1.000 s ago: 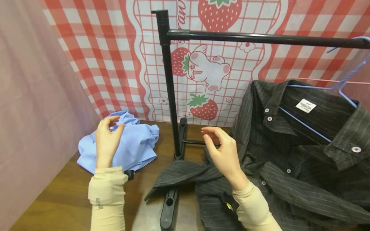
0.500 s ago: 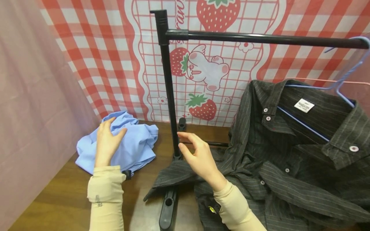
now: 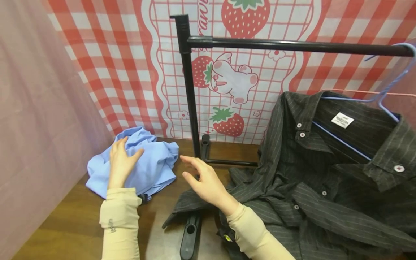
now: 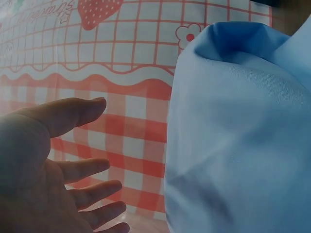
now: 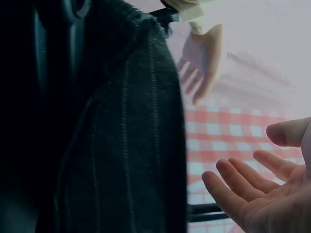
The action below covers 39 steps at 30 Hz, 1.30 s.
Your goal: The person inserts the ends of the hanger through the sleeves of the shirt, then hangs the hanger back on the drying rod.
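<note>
Table (image 3: 65, 224), blue cloth (image 3: 151, 162) near hands (image 3: 121, 164) (image 3: 208, 185)

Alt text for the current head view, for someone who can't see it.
The empty left hand is in front of crumpled blue fabric, the empty right hand by a black rack holding a dark pinstriped shirt on a blue hanger.
</note>
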{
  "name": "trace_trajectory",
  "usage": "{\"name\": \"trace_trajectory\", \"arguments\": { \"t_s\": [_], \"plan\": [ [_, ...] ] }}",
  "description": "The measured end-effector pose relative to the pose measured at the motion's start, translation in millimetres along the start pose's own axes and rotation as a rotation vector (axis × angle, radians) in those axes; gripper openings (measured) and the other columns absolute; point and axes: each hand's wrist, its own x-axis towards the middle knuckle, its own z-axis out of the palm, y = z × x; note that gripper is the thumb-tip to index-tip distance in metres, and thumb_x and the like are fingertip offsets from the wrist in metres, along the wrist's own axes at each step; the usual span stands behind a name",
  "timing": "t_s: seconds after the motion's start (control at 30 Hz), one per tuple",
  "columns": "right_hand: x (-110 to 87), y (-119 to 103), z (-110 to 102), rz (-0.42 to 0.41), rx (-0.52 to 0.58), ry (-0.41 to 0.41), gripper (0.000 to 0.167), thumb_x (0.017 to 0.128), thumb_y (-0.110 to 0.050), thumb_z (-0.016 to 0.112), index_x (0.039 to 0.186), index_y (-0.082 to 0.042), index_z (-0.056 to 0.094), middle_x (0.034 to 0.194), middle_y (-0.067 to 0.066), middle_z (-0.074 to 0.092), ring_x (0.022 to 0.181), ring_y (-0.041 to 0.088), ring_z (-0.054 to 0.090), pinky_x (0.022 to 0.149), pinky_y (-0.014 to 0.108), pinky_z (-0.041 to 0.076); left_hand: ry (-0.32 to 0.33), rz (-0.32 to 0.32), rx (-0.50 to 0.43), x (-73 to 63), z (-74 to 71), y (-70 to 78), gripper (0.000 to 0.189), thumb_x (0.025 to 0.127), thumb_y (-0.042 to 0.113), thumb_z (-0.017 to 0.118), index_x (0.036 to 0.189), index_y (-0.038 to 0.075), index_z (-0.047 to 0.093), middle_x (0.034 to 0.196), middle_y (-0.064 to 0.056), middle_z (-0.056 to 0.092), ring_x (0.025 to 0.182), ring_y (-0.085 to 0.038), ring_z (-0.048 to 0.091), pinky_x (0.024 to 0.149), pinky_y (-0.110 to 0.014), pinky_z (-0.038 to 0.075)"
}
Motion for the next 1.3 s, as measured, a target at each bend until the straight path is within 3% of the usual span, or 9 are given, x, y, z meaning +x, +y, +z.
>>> {"name": "trace_trajectory", "arguments": {
  "t_s": [0.3,0.53,0.8,1.07,1.3],
  "plan": [
    [12.4,5.8,17.4,0.054,-0.038,-0.081,0.047,0.089,-0.018,0.056,0.133,-0.012,0.044,0.123,0.006,0.054,0.114,0.017,0.052,0.094,0.033,0.042,-0.012,-0.01,0.041,-0.3,3.5,-9.3,0.069,0.082,0.025,0.063,0.136,-0.006,0.032,0.136,-0.03,0.03,0.128,-0.045,0.021,0.105,-0.051,0.014],
    [25.4,11.3,26.7,0.094,-0.099,-0.145,0.05,0.089,-0.021,0.055,0.135,-0.01,0.039,0.123,0.009,0.053,0.111,0.018,0.054,0.091,0.032,0.043,-0.038,-0.053,0.088,0.5,9.5,-16.2,0.072,0.081,0.027,0.064,0.136,-0.005,0.031,0.137,-0.03,0.027,0.126,-0.047,0.021,0.102,-0.055,0.016],
    [44.0,22.6,35.6,0.144,-0.105,-0.139,0.052,0.086,-0.018,0.057,0.134,-0.005,0.04,0.121,0.017,0.053,0.104,0.023,0.058,0.086,0.032,0.046,-0.083,-0.099,0.096,1.6,13.1,-20.1,0.074,0.081,0.03,0.063,0.137,-0.004,0.028,0.137,-0.031,0.023,0.126,-0.047,0.017,0.1,-0.057,0.013],
    [54.9,31.0,43.8,0.244,-0.04,-0.129,0.051,0.086,-0.017,0.058,0.132,-0.003,0.041,0.123,0.02,0.053,0.105,0.03,0.058,0.088,0.034,0.046,-0.115,-0.078,0.135,9.3,18.1,-21.8,0.077,0.081,0.035,0.062,0.136,-0.005,0.028,0.137,-0.032,0.021,0.125,-0.049,0.017,0.1,-0.058,0.013],
    [60.2,31.5,50.0,0.335,-0.001,-0.137,0.053,0.087,-0.021,0.058,0.134,-0.004,0.04,0.124,0.02,0.052,0.106,0.028,0.058,0.087,0.035,0.047,-0.159,-0.041,0.187,21.7,14.1,-16.3,0.076,0.081,0.036,0.06,0.135,-0.008,0.029,0.138,-0.033,0.02,0.125,-0.051,0.018,0.101,-0.058,0.011]
  ]
}}
